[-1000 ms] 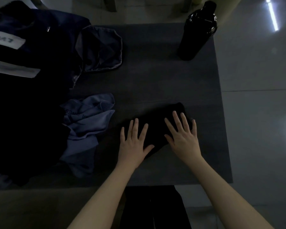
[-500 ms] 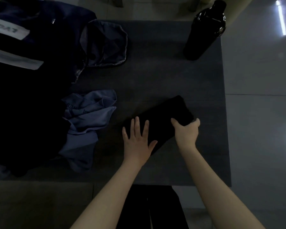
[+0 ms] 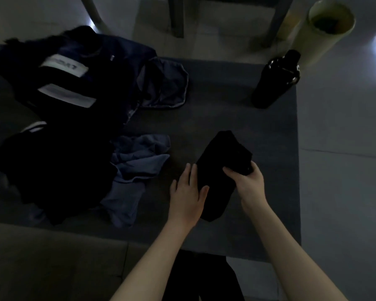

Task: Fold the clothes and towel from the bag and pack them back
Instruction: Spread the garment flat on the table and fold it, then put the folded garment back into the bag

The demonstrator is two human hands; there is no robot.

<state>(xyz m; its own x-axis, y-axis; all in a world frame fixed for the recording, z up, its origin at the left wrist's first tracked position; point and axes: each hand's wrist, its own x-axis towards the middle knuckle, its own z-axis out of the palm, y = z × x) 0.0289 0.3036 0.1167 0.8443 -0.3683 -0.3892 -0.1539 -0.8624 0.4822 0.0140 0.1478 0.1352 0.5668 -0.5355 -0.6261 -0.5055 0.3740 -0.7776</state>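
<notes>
Garment [image 3: 223, 161] near the tabletop's [image 3: 221, 94] front edge; flat left hand [image 3: 186, 192] steadies it; right hand [image 3: 249, 184] grips its end, likely to fold.

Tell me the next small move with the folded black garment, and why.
Probably lift it clear of the table. The right hand grips the folded black garment at its right edge, the left hand lies flat against its left side, and it looks compactly folded, so both hands could carry it.
</notes>
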